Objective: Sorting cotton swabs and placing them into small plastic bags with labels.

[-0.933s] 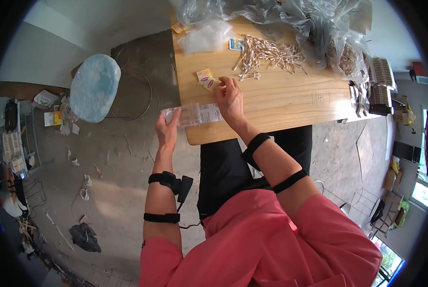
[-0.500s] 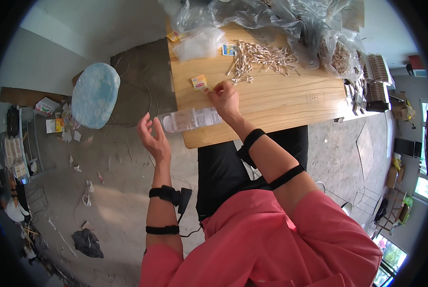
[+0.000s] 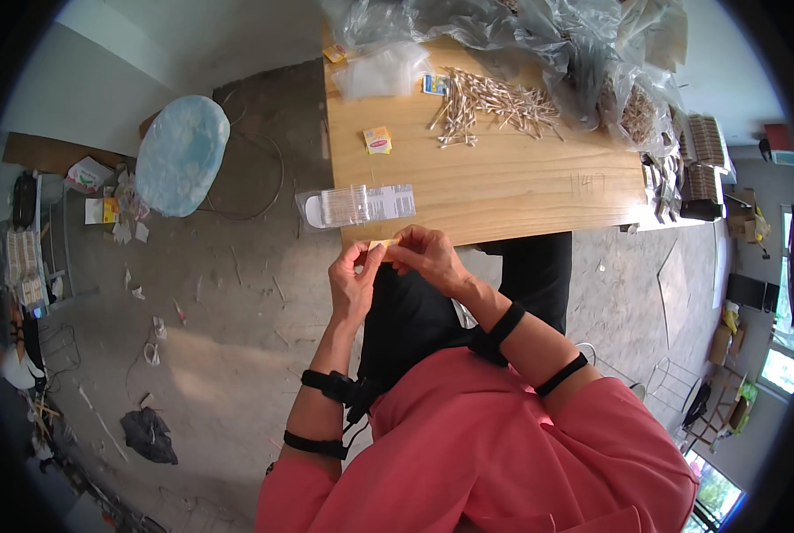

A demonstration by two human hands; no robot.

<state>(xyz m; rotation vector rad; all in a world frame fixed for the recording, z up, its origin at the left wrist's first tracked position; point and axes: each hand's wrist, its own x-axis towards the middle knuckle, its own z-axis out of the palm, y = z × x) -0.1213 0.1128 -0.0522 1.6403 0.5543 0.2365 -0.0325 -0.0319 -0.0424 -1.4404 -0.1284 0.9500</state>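
Swabs (image 3: 466,99) and packet (image 3: 347,205) on wooden table (image 3: 504,186)

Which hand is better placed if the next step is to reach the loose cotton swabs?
Probably the right hand: it is nearer to the loose cotton swabs, which lie ahead and to its right. The left hand is farther left. Both pinch one small yellow label, though.

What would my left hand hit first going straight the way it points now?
Past the small yellow card in its fingertips, your left hand would probably meet the clear packet on the table. Its height is hard to judge, so the table's near edge might come first.
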